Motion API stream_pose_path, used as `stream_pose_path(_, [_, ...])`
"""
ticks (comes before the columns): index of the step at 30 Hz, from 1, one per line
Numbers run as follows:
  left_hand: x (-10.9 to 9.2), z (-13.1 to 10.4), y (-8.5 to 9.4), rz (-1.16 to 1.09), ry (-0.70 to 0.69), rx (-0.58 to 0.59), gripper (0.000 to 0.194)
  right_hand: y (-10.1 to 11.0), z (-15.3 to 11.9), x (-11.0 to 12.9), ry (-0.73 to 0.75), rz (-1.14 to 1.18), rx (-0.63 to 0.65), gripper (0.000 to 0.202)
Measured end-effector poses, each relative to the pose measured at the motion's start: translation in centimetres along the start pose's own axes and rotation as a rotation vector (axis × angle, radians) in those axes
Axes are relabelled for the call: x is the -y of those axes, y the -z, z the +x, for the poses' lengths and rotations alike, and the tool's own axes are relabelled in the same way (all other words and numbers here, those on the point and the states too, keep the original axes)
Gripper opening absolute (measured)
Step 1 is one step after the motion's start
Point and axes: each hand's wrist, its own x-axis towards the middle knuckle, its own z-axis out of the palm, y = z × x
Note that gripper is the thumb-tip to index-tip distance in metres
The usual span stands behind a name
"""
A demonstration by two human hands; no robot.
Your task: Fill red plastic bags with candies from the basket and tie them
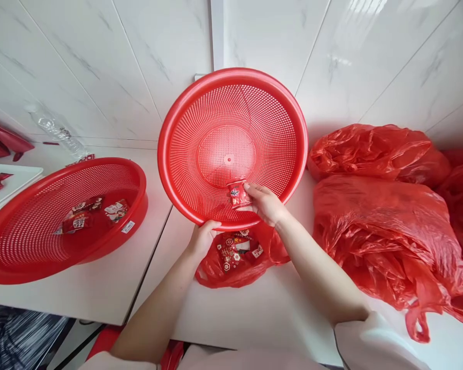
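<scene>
A large red plastic basket [231, 77] is tilted so that its mesh inside faces me, in the middle of the view. My left hand [203, 237] grips its lower rim, thumb over the edge. Inside the basket's lower right part, my right hand [264, 203] pinches a small red printed packet [238, 194] between thumb and fingers. Below the basket lies an open red plastic bag [231, 277] with red printed packets [229, 252] in it. No other packet shows inside the tilted basket.
At left, a second red basket [137, 205] holds several packets [79, 221]. Behind it lies a clear bottle [59, 134], beside a white tray [23, 177]. Full red plastic bags [381, 221] are piled at right. A tiled wall [270, 36] rises behind; a seam divides the white tables.
</scene>
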Motion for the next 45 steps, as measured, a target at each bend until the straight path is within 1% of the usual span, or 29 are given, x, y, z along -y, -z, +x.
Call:
stream_pose_path(2, [-0.2, 0.0, 0.1, -0.011, -0.022, -0.005, 0.036, 0.0, -0.2, 0.6, -0.025, 0.188, 0.0, 0.033])
stream_pose_path(4, [-0.2, 0.1, 0.2, -0.029, -0.034, -0.004, 0.034, -0.1, -0.4, 1.0, -0.031, 0.25, 0.017, 0.032])
stream_pose_path(9, [-0.3, 0.3, 0.2, -0.051, -0.045, -0.017, 0.037, -0.2, -0.5, 0.9, -0.018, 0.211, 0.034, 0.034])
stream_pose_path(14, [-0.6, 0.3, 0.1, -0.035, -0.047, -0.021, 0.038, -0.2, -0.4, 0.5, 0.041, 0.2, 0.048, 0.032])
stream_pose_path(16, [-0.7, 0.3, 0.0, -0.035, -0.049, -0.019, 0.038, -0.2, -0.5, 0.6, 0.04, 0.195, 0.047, 0.038])
stream_pose_path(19, [-0.7, 0.3, 0.0, -0.041, -0.046, -0.024, 0.035, -0.2, -0.6, 0.9, 0.02, 0.202, 0.018, 0.055])
stream_pose_path(20, [-0.7, 0.3, -0.1, -0.043, -0.042, -0.028, 0.034, -0.2, -0.7, 1.0, 0.02, 0.218, 0.013, 0.056])
stream_pose_path(22, [-0.7, 0.3, 0.0, -0.048, -0.033, -0.031, 0.034, -0.2, -0.7, 1.1, 0.008, 0.265, 0.019, 0.047])
stream_pose_path(25, [-0.6, 0.4, 0.1, -0.05, -0.029, -0.02, 0.034, -0.1, -0.7, 1.4, -0.065, 0.325, 0.018, 0.03])
stream_pose_path(28, [-0.4, 0.4, 0.2, -0.053, -0.027, -0.015, 0.029, 0.0, -0.8, 1.8, -0.082, 0.369, 0.002, 0.03])
stream_pose_path(29, [-0.3, 0.4, 0.3, -0.052, -0.026, -0.015, 0.027, 0.0, -0.9, 1.9, -0.081, 0.385, 0.029, 0.031])
stream_pose_path(31, [-0.3, 0.3, 0.3, -0.043, -0.021, -0.015, 0.025, 0.1, -1.1, 2.2, -0.084, 0.436, 0.128, 0.033])
stream_pose_path(33, [-0.3, 0.3, 0.3, -0.036, -0.017, -0.013, 0.026, 0.1, -1.3, 2.4, -0.075, 0.516, 0.222, 0.029])
stream_pose_path(34, [-0.3, 0.3, 0.3, -0.037, -0.012, -0.008, 0.027, 0.1, -1.4, 2.4, -0.059, 0.558, 0.245, 0.025])
stream_pose_path(36, [-0.3, 0.4, 0.3, -0.053, -0.001, 0.002, 0.027, 0.1, -1.4, 2.3, -0.016, 0.616, 0.245, 0.023])
stream_pose_path(40, [-0.2, 0.5, 0.4, -0.077, 0.004, -0.004, 0.02, 0.1, -1.3, 1.9, 0.067, 0.621, 0.211, 0.031])
stream_pose_path(43, [-0.3, 0.5, 0.4, -0.072, -0.014, -0.03, 0.02, 0.3, -1.3, 2.0, 0.067, 0.55, 0.247, 0.033])
stream_pose_path(45, [-0.4, 0.5, 0.4, -0.061, -0.017, -0.048, 0.021, 0.5, -1.5, 2.3, 0.048, 0.42, 0.285, 0.036])
